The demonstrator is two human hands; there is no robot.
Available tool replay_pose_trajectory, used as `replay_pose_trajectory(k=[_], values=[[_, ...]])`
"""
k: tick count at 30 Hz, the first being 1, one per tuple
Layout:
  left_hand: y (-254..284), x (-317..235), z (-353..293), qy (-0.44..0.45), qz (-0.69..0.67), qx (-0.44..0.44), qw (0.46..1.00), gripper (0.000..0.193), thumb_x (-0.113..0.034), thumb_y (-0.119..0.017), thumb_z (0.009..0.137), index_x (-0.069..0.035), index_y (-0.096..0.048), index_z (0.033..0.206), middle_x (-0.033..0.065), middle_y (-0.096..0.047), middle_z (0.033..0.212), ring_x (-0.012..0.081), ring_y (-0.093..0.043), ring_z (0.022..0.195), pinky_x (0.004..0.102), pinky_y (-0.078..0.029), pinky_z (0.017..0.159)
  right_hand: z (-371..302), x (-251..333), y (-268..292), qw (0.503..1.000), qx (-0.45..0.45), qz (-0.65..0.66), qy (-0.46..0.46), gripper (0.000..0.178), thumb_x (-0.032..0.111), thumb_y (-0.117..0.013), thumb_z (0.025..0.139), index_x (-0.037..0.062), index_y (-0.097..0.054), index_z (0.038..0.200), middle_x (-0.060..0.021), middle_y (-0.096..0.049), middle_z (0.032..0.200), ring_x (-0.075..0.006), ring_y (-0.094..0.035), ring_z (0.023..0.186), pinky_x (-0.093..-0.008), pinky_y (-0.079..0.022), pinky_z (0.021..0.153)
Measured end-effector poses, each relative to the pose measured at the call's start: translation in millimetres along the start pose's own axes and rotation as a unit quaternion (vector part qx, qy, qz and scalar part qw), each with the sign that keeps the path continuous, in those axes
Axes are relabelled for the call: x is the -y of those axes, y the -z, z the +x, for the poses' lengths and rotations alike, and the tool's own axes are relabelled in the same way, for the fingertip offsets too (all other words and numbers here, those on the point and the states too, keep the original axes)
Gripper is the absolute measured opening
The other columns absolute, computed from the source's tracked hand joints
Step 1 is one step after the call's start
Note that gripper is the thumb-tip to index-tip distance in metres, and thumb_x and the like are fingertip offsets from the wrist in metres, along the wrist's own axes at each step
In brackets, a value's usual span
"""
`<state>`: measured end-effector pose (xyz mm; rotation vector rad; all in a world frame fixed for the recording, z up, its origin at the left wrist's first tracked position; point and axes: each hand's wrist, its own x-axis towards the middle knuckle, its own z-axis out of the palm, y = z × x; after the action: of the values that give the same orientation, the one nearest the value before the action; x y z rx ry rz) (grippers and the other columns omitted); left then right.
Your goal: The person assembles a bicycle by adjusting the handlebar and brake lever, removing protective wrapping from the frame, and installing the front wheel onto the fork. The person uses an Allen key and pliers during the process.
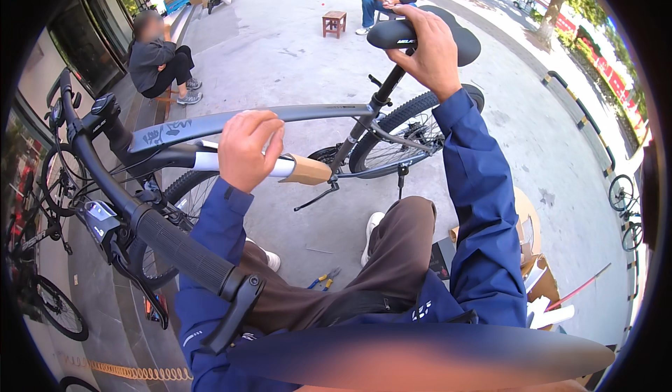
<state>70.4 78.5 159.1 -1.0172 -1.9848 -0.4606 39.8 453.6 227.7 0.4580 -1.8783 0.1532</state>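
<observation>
A bicycle with a grey top tube [301, 115] stands upright across my front, its handlebar [105, 175] at the left. My right hand [432, 54] grips the black saddle [458, 38], thumb and fingers on either side of its nose. My left hand [248, 148] is curled closed in front of the frame tubes. Whether its fingers hold anything is hidden. Around the lower tube lie a white wrap [206, 162] and a brown cardboard sleeve [308, 170], right beside that hand. The rear wheel [371, 147] is at the right of the frame.
Yellow-and-blue pliers [323, 278] lie on the ground by my feet. An opened cardboard box [542, 287] with packing scraps is at my right. Two people sit beyond the bicycle, near a small wooden stool [334, 24]. Other bicycles [59, 308] stand at the left.
</observation>
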Motion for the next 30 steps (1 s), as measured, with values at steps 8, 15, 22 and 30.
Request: replay_pose_trajectory(k=[8, 15, 22, 30], values=[[-17, 2, -153, 0.219, -0.175, 0.217, 0.935, 0.012, -0.011, -0.074, 0.093, -0.005, -0.076, 0.103, 0.0101, -0.073, 0.095, 0.0285, -0.072, 0.092, 0.0397, -0.057, 0.081, -141, 100, -36, 0.879, 0.082, 0.371, -0.289, 0.024, 0.012, -0.076, 0.092, -0.0008, -0.068, 0.110, -0.0128, -0.076, 0.100, -0.0186, -0.073, 0.080, -0.0336, -0.060, 0.075], [-58, 40, -218, 0.637, -0.381, 0.119, 0.659, 0.066, -0.031, -0.074, 0.101, -0.005, -0.044, 0.154, 0.0170, -0.061, 0.140, 0.0283, -0.066, 0.122, 0.0419, -0.056, 0.098, -222, 144, -154, 0.795, 0.457, 0.360, -0.171, 0.064, 0.023, -0.086, 0.079, 0.0004, -0.061, 0.133, -0.0214, -0.071, 0.120, -0.0351, -0.072, 0.106, -0.0421, -0.058, 0.093], [-97, 21, -189, 0.649, -0.414, 0.119, 0.627, 0.078, -0.039, -0.073, 0.101, -0.009, -0.030, 0.160, 0.0174, -0.049, 0.153, 0.0354, -0.056, 0.135, 0.0527, -0.046, 0.113, -233, 163, -217, 0.806, 0.435, 0.387, -0.109, 0.096, 0.027, -0.092, 0.071, 0.0038, -0.046, 0.152, -0.0254, -0.063, 0.138, -0.0420, -0.063, 0.126, -0.0458, -0.052, 0.107], [-110, 25, -185, 0.661, -0.404, 0.148, 0.615, 0.082, -0.047, -0.070, 0.102, -0.010, -0.028, 0.162, 0.0180, -0.045, 0.156, 0.0383, -0.053, 0.139, 0.0534, -0.045, 0.114, -214, 176, -197, 0.818, 0.466, 0.314, -0.122, 0.055, 0.031, -0.085, 0.078, 0.0116, -0.064, 0.125, -0.0164, -0.077, 0.101, -0.0396, -0.074, 0.094, -0.0499, -0.058, 0.082]])
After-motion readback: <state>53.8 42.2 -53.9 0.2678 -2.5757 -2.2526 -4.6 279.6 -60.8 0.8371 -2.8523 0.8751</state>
